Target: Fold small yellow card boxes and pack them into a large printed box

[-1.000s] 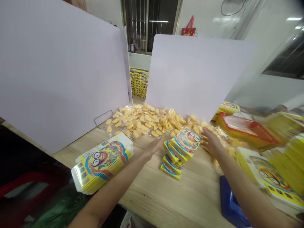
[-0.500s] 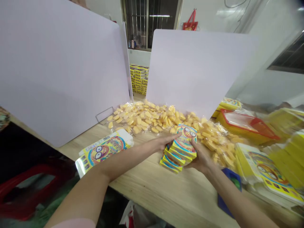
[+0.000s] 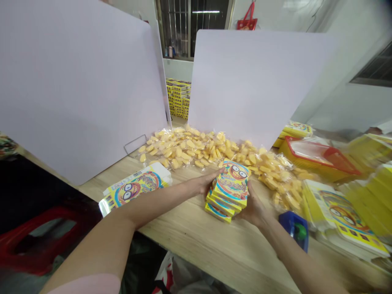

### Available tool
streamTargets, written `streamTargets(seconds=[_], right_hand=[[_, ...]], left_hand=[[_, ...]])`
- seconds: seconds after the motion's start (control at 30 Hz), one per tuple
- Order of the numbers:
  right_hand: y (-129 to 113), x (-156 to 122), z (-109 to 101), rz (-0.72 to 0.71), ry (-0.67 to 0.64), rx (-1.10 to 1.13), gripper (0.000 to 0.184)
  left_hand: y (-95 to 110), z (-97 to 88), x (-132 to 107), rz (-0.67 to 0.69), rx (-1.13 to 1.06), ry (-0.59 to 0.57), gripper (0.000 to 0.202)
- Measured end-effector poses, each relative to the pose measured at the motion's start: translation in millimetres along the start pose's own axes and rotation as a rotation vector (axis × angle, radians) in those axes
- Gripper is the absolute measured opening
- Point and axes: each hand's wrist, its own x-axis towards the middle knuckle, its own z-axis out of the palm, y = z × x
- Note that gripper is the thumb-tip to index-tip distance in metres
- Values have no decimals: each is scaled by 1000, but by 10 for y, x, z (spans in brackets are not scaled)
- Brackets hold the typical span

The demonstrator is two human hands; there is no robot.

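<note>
My left hand (image 3: 211,182) and right hand (image 3: 255,206) are gripping the box stack (image 3: 230,187) from opposite sides. It is standing on my side of the bagged yellow pieces (image 3: 202,149). Its boxes are sitting skewed, so uneven squeezing could be popping one loose. Nearer me than the pieces' right end, the blue holder (image 3: 287,223) is lying beside my right forearm (image 3: 280,244), so a sideways swing could be knocking it.

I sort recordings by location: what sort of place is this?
Probably a packing workshop: bagged yellow pieces heaped on a table, stacked boxes near them, and piled boxes behind white panels.
</note>
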Motion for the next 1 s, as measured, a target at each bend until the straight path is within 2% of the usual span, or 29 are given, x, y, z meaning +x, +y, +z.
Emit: streamTargets(seconds=[0.07,0.2,0.33,0.43,0.5,0.57,0.63,0.7,0.77,0.83,1.0], right_hand=[[38,35,39,-38,10,62,77],[71,81,96,-56,55,122,79],[24,72,189,-102,87,114,72],[-44,60,257,-283,73,85,70],[-61,63,266,-400,67,60,75],[-22,81,243,-461,68,22,80],[81,118,206,-494,67,-2,82],[222,169,176,-515,63,9,81],[356,220,162,-515,51,51,78],[444,263,155,-496,34,87,77],[468,366,103,-374,-23,120,79]], left_hand=[[-24,41,-52,10,-39,-14,75],[-38,98,-177,26,-42,47,69],[75,190,-268,75,-28,55,74],[224,282,-408,312,152,20,80],[249,293,-518,520,412,27,92],[141,224,-595,705,728,69,120],[-99,80,-614,834,977,98,144],[-396,-93,-589,863,1089,89,148],[-650,-229,-550,872,1100,90,149],[-796,-293,-520,875,1046,101,152],[-803,-286,-466,765,814,75,158]])
